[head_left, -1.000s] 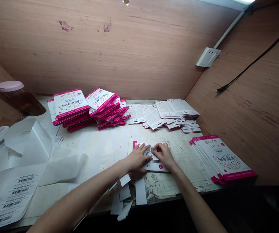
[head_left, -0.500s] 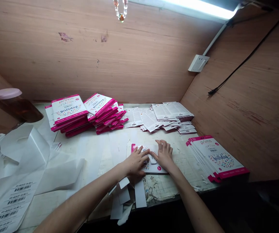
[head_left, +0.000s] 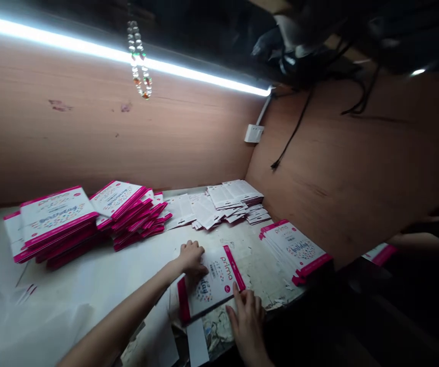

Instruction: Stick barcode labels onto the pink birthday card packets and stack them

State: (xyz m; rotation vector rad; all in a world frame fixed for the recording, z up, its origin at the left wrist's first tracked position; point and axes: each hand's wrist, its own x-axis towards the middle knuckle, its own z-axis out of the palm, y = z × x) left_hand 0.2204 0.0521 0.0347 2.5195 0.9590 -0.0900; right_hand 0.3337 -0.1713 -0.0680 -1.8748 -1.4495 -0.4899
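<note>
A flat white packet (head_left: 217,272) with pink ends, printed "prima" and "birthday", lies turned sideways on the worktable before me. My left hand (head_left: 193,261) grips its far left edge with bent fingers. At the near right corner my right hand (head_left: 248,318) has its index finger touching the pink end, thumb and fingers apart. White paper strips (head_left: 197,342) lie at the table's front edge, just below the packet. To the right, a fanned pile of the same packets (head_left: 298,250) lies face up.
Tall stacks of pink-edged packets (head_left: 56,219) stand at the back left. Packets lying back side up (head_left: 234,196) are heaped by the rear wall. White backing paper (head_left: 31,326) covers the left front. A co-worker's arm (head_left: 421,239) shows beyond the right partition.
The packet has turned so its printing runs sideways. My left hand has gone to its far left edge, my right hand to its near right corner. The view has swung right and up.
</note>
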